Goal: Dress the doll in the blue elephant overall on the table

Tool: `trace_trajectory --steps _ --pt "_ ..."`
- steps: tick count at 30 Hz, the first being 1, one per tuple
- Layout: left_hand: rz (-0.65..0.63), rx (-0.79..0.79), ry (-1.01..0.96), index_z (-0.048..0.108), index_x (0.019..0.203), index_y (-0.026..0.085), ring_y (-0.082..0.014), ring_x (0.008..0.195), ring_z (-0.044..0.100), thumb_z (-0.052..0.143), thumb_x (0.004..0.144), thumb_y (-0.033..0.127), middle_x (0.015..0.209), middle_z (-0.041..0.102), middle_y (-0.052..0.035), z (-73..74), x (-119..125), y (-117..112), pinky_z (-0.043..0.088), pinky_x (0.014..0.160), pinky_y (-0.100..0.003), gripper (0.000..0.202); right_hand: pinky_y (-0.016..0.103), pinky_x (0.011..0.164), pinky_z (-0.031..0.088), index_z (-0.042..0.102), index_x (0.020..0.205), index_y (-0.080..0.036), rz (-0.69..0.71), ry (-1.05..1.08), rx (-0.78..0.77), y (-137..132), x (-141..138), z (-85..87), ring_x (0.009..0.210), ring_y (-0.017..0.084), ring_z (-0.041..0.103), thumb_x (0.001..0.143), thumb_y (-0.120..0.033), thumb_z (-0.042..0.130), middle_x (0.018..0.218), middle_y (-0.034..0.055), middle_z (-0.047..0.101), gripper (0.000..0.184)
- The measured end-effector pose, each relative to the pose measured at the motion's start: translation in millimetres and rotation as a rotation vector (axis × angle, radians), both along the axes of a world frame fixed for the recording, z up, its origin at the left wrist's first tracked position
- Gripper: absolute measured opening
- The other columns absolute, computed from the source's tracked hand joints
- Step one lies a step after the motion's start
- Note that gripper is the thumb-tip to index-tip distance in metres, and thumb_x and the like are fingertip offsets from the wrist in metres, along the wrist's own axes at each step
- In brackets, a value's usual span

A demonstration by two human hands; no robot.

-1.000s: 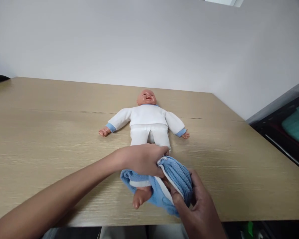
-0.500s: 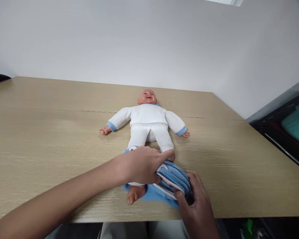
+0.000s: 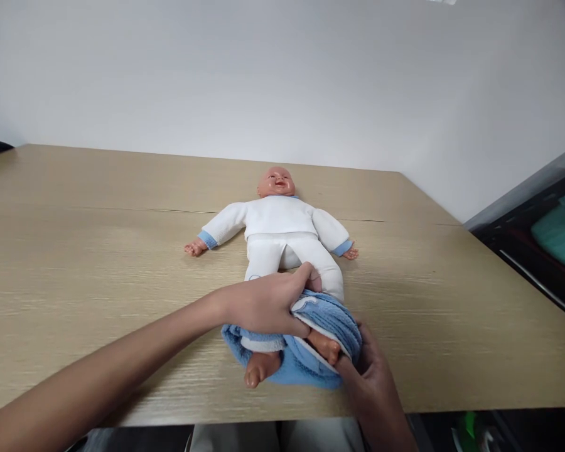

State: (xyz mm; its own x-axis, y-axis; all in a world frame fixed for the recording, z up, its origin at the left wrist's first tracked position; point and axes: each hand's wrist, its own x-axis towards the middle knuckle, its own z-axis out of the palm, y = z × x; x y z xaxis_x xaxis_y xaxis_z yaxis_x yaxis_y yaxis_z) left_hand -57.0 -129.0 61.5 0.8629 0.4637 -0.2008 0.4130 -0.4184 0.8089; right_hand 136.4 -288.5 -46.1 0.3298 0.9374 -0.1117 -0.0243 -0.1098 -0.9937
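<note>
A baby doll (image 3: 282, 216) in a white top with blue cuffs lies face up, head away from me. Blue pants (image 3: 311, 367) with white trim are bunched around its lower legs, and both bare feet stick out of the leg openings. My left hand (image 3: 275, 301) is closed on the bunched cloth at the leg on the right, thumb against the doll's white leg. At the outer side of the same pant leg, my right hand (image 3: 371, 376) grips the cloth, its thumb by the foot. Some fingers of both hands are hidden.
The doll lies on a wooden table (image 3: 98, 263) whose front edge is close to my lap. A pale wall (image 3: 216, 75) stands behind it. To the right is a dark open container (image 3: 513, 245) with green cloth (image 3: 562, 232) inside.
The bunched pant leg has moved up over the right-hand foot, which now shows through the opening. That doll leg has shifted right. My left hand has moved slightly, its thumb now higher on the leg.
</note>
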Motion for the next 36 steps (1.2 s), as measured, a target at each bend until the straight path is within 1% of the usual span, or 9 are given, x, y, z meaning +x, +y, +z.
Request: trace_trajectory --steps 6,10,13,16,19,22,27,32,36 --pt "0.068 -0.030 -0.244 0.050 0.137 0.021 -0.0278 0.118 0.067 0.077 0.089 0.028 0.133 0.067 -0.0091 -9.2 -8 -9 0.051 0.098 -0.040 0.056 0.029 0.084 0.062 0.056 0.132 -0.030 0.113 0.023 0.177 24 22 17.4 0.097 0.021 0.075 0.087 -0.037 0.091 0.115 0.0048 0.077 0.057" --pt "0.104 0.017 -0.334 0.064 0.126 0.020 -0.0211 0.103 0.067 0.075 0.094 0.023 0.117 0.072 -0.0032 -13.6 -15 -13 0.050 0.090 -0.033 0.034 0.030 0.085 0.059 0.066 0.121 -0.026 0.198 -0.081 0.150 36 40 29.3 0.097 0.024 0.072 0.093 -0.040 0.084 0.108 0.0047 0.076 0.036" --pt "0.141 0.171 -0.319 0.070 0.106 0.019 -0.0202 0.095 0.063 0.073 0.100 0.033 0.103 0.072 -0.0023 -18.1 -18 -13 0.047 0.087 -0.033 0.015 0.031 0.086 0.054 0.068 0.115 -0.023 0.393 -0.239 0.091 44 50 40.1 0.097 0.023 0.068 0.099 -0.034 0.077 0.104 0.0030 0.074 0.022" --pt "0.140 0.360 -0.255 0.070 0.108 0.019 -0.0249 0.104 0.061 0.073 0.102 0.039 0.109 0.072 -0.0061 -21.2 -21 -14 0.046 0.096 -0.038 0.021 0.035 0.097 0.053 0.065 0.125 -0.023 0.587 -0.361 0.070 53 61 52.1 0.113 0.027 0.067 0.103 -0.036 0.071 0.118 0.0053 0.074 0.026" --pt "0.166 0.477 -0.210 0.068 0.126 0.021 -0.0305 0.120 0.057 0.080 0.097 0.055 0.129 0.068 -0.0103 -21.2 -31 -15 0.045 0.108 -0.045 0.047 0.039 0.104 0.052 0.061 0.136 -0.023 0.692 -0.469 0.087 61 73 62.9 0.122 0.030 0.066 0.102 -0.040 0.075 0.129 0.0072 0.072 0.041" --pt "0.260 0.530 -0.184 0.063 0.139 0.024 -0.0353 0.135 0.049 0.080 0.093 0.066 0.147 0.057 -0.0132 -22.8 -49 -16 0.043 0.119 -0.053 0.064 0.040 0.102 0.051 0.065 0.133 -0.023 0.721 -0.540 0.113 68 82 70.6 0.115 0.029 0.065 0.099 -0.041 0.079 0.124 0.0064 0.070 0.042" --pt "0.291 0.514 -0.151 0.065 0.135 0.024 -0.0419 0.147 0.037 0.081 0.089 0.063 0.163 0.040 -0.0158 -33.0 -75 -7 0.048 0.119 -0.058 0.063 0.034 0.089 0.050 0.068 0.108 -0.023 0.763 -0.454 0.223 98 83 71.5 0.095 0.022 0.058 0.104 -0.045 0.071 0.100 0.0021 0.060 0.023" --pt "0.261 0.460 -0.212 0.068 0.110 0.020 -0.0342 0.140 0.045 0.074 0.096 0.041 0.153 0.055 -0.0122 -40.3 -71 8 0.039 0.125 -0.053 0.026 0.032 0.087 0.046 0.067 0.103 -0.021 0.758 -0.285 0.289 147 67 65.1 0.095 0.020 0.054 0.106 -0.048 0.068 0.099 0.0013 0.056 0.027" --pt "0.427 0.353 -0.386 0.063 0.106 0.020 -0.0286 0.134 0.051 0.063 0.107 0.042 0.138 0.061 -0.0104 -57.9 -64 15 0.037 0.123 -0.048 0.022 0.029 0.080 0.042 0.067 0.101 -0.023 0.621 -0.160 0.227 169 51 50.0 0.085 0.018 0.049 0.101 -0.054 0.074 0.090 -0.0022 0.052 0.033"
